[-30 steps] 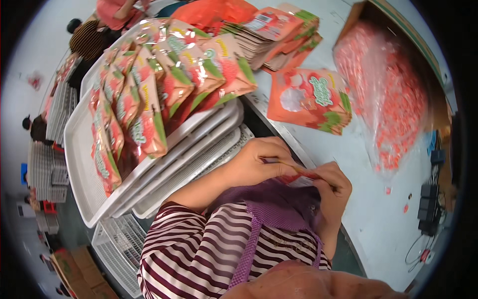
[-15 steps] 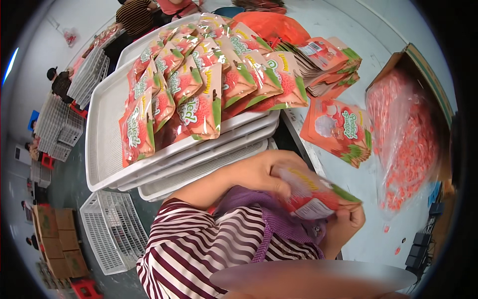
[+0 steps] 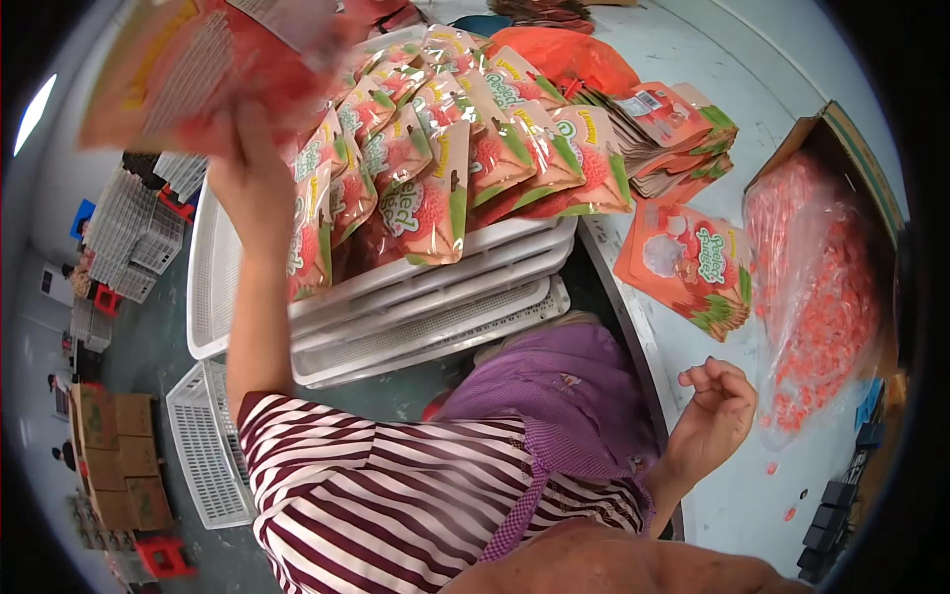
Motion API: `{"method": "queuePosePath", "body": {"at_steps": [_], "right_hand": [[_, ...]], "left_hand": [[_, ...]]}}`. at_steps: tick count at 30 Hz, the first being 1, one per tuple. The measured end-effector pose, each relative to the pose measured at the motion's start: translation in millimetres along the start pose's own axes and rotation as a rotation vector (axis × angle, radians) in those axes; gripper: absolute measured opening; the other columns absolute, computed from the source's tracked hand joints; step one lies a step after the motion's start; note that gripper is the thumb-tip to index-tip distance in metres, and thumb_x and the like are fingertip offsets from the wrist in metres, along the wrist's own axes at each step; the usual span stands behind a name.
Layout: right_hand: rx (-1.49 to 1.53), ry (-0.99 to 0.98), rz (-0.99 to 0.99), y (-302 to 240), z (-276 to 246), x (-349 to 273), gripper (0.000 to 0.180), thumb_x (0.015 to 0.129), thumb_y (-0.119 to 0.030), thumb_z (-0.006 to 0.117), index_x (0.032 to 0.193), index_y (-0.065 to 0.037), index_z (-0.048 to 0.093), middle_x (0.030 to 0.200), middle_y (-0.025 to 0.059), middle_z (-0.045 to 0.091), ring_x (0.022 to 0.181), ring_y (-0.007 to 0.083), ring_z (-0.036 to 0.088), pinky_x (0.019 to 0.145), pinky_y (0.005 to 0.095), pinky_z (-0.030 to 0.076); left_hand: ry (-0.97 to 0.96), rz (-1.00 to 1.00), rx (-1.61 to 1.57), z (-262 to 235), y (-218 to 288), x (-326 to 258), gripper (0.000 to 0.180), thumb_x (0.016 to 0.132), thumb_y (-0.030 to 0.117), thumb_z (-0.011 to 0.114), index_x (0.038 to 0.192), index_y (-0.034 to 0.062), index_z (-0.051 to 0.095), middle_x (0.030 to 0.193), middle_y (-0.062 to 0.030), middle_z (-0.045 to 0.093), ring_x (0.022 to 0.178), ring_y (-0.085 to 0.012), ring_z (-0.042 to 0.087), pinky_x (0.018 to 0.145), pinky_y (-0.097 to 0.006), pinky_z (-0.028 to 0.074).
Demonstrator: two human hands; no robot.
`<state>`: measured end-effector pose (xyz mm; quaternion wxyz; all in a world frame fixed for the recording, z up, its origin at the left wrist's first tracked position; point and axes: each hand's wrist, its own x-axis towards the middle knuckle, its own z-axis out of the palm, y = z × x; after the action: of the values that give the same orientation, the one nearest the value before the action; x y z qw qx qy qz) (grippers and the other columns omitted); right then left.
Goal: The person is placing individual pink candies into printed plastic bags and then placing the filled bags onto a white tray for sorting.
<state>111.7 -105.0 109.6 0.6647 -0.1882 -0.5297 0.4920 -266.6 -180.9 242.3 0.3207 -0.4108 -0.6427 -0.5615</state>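
My left hand (image 3: pixel 252 158) is raised at the upper left, its fingers closed on a red and pink snack pouch (image 3: pixel 213 74) that is smeared by motion. That pouch hangs above the left side of the upper white tray (image 3: pixel 211 267), where several filled pouches (image 3: pixel 426 188) stand in leaning rows. My right hand (image 3: pixel 714 411) is at the table's near edge, palm up and holding nothing, its fingers loosely curled and apart. Nearest to it lies a fanned stack of flat pouches (image 3: pixel 688 257).
More flat pouches (image 3: pixel 663 134) are piled farther back. On the right, a cardboard box (image 3: pixel 836 114) holds a clear bag of small red pieces (image 3: pixel 821 297). White trays are stacked under the upper one. A white basket (image 3: pixel 208 445) sits on the floor; black adapters (image 3: pixel 826 530) line the table's right edge.
The pouch was between both hands in front of my body. My left hand has carried it up and left over the tray; my right hand has let go and opened.
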Motion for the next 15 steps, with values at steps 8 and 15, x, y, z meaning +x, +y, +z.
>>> {"method": "queuePosePath", "body": {"at_steps": [8,15], "right_hand": [[0.019,0.0,0.082,1,-12,0,0.032,0.097,-0.026,0.041,0.096,0.004,0.052,0.078,0.0174,0.058,0.069,0.0235,0.055,0.064,0.0339,0.049],[-0.039,0.075,0.08,-2,-21,-2,0.031,0.096,-0.025,0.045,0.096,0.005,0.053,0.075,0.0181,0.058,0.067,0.0228,0.056,0.065,0.034,0.048]], "left_hand": [[-0.508,-0.358,0.72,-39,-226,19,0.04,0.092,0.028,0.048,0.129,0.0112,0.049,0.101,-0.026,0.061,0.095,-0.0369,0.059,0.084,-0.037,0.043],[-0.686,-0.67,0.108,-46,-193,25,0.067,0.09,0.053,0.044,0.137,0.0055,0.038,0.135,-0.0096,0.044,0.119,-0.0229,0.046,0.101,-0.039,0.032]]}}
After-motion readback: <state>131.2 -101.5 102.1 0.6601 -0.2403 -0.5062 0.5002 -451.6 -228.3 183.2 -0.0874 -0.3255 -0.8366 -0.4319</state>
